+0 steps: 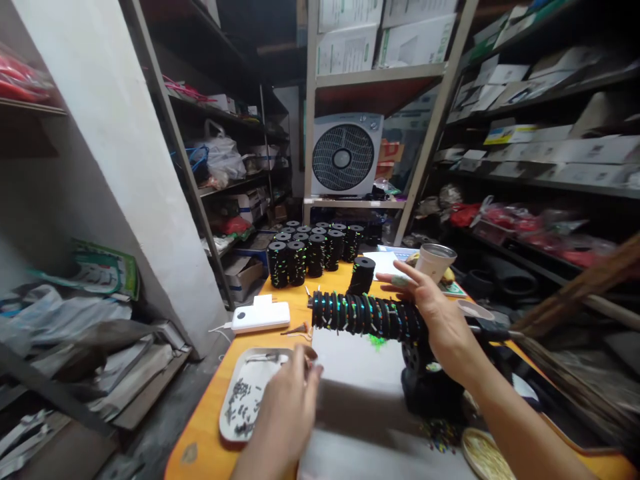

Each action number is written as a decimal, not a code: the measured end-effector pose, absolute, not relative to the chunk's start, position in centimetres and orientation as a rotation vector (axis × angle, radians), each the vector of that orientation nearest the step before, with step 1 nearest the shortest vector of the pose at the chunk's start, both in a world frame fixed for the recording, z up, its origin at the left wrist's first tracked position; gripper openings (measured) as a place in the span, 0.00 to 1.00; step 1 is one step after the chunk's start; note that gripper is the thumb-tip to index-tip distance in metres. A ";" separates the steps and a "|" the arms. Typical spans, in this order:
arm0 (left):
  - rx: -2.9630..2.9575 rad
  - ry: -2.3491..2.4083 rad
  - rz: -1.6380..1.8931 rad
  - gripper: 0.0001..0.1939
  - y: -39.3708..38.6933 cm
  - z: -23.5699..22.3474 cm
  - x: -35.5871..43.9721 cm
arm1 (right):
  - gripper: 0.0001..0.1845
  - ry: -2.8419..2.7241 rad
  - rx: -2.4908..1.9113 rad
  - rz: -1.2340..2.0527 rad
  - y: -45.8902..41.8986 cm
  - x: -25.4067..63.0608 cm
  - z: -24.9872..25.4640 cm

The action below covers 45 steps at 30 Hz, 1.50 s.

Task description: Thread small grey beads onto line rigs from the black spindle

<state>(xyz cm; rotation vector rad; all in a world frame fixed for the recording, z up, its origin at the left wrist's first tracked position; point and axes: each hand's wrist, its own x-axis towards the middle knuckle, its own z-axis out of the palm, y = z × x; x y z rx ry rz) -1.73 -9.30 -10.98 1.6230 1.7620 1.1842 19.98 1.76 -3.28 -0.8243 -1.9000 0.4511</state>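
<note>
Shelves of white cardboard boxes [590,150] line the room, and a grey square box fan [345,157] faces me beyond the yellow-orange table [200,430]. Upright black bead-flecked spools [316,257] crowd its back. A horizontal black roller ringed with colour-flecked cords [367,315] sits above a white sheet [350,357]. My right hand [440,323] spreads its fingers wide at the roller's right end; my left hand [293,397] curls beside a white tray [265,373], its grip's contents unclear.
</note>
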 end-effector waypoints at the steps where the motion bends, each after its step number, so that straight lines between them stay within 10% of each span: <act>1: 1.706 1.786 1.099 0.12 -10.0 -12.2 -0.7 | 0.24 -1.941 -0.833 0.403 1.3 20.0 -3.1; 20: 2.114 1.855 0.813 0.22 -11.5 -18.3 1.1 | 0.24 -2.335 -0.647 0.018 -3.0 16.7 -1.1; 30: 1.427 1.696 1.536 0.17 -11.3 -10.4 -3.2 | 0.15 -1.921 -0.926 0.025 -5.0 23.8 -1.7; 45: 2.174 1.649 1.693 0.18 -8.2 -5.8 -1.6 | 0.16 -1.922 -1.023 -0.094 -9.0 26.6 -11.0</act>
